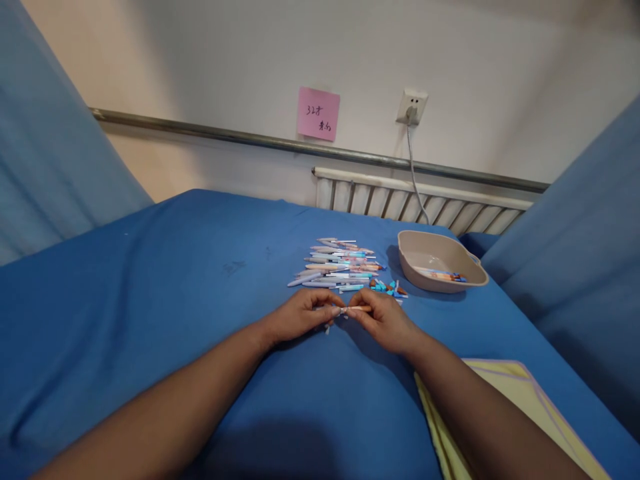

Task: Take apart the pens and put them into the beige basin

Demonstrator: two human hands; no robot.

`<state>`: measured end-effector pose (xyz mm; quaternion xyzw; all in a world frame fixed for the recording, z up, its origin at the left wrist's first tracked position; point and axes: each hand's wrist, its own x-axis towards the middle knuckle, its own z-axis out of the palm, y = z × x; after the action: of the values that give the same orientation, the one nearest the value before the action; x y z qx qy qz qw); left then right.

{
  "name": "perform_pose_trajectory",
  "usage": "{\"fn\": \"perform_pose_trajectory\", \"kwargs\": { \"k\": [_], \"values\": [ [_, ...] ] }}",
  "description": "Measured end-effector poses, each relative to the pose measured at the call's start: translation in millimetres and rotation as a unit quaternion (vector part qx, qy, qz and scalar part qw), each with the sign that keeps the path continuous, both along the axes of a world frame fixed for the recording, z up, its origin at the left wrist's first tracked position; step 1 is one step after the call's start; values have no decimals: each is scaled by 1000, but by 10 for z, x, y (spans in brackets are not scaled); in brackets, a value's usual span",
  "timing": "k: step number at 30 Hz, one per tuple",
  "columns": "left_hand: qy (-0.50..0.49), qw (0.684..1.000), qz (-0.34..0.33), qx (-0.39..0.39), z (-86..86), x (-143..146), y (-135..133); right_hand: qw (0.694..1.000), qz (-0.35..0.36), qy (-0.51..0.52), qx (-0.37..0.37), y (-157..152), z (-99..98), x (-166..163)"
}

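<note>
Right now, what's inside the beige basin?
Inside the beige basin lie a few slim pens with blue near their right ends. The near wall covers the area just behind it, so I can't tell what else lies there.

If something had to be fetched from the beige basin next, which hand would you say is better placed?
Probably the right hand: the beige basin sits to the right, closer to it than to the left hand. Both seem to pinch a slim pen part.

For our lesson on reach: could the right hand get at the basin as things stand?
Probably yes: the way from the right hand to the basin looks free, though its fingers hold a pen.
</note>
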<state>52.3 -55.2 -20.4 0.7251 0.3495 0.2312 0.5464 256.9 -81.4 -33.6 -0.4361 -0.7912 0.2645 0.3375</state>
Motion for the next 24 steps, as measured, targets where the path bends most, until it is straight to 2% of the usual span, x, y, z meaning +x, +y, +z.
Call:
{"fn": "perform_pose_trajectory", "kwargs": {
  "k": [5,11,15,19,24],
  "values": [
    [10,999,44,1,-11,-24,54,999,-17,29,-35,58,-8,71],
    [-53,988,132,-55,-23,-87,155,985,-94,106,-97,278,-53,455],
    [-96,977,169,-89,-47,-118,208,985,-147,11,-87,355,-94,622],
    [-119,970,183,-110,-55,-110,218,982,-123,-119,-78,321,-96,624],
    [-123,969,186,-110,-62,-94,213,977,-112,-171,-62,305,-68,692]
  ]
}}
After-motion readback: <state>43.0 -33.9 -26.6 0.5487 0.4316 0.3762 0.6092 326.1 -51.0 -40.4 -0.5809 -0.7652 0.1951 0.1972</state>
